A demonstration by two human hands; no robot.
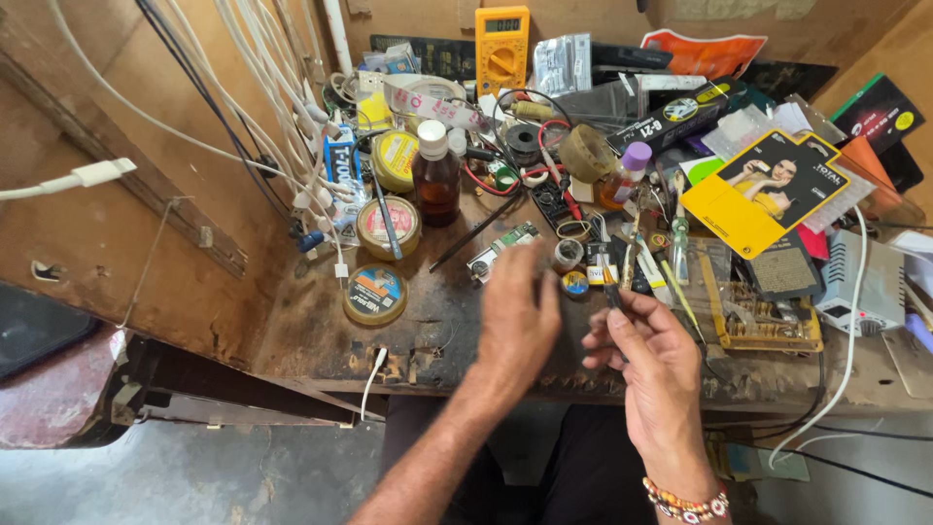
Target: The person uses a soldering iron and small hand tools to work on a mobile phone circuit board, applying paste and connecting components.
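Note:
My left hand hovers over the front of a worn wooden workbench, blurred, fingers loosely curled; whether it holds anything is unclear. My right hand, with a beaded bracelet at the wrist, pinches a thin dark tool between thumb and fingers, its tip pointing up and away from me. Just beyond my left hand lies a small green circuit board. A small solder spool and a little round tin sit between my hands.
A brown bottle with a white cap, several round tins, a yellow multimeter, a yellow-and-black box, an orange tray and a white power unit crowd the bench. White cables hang at left.

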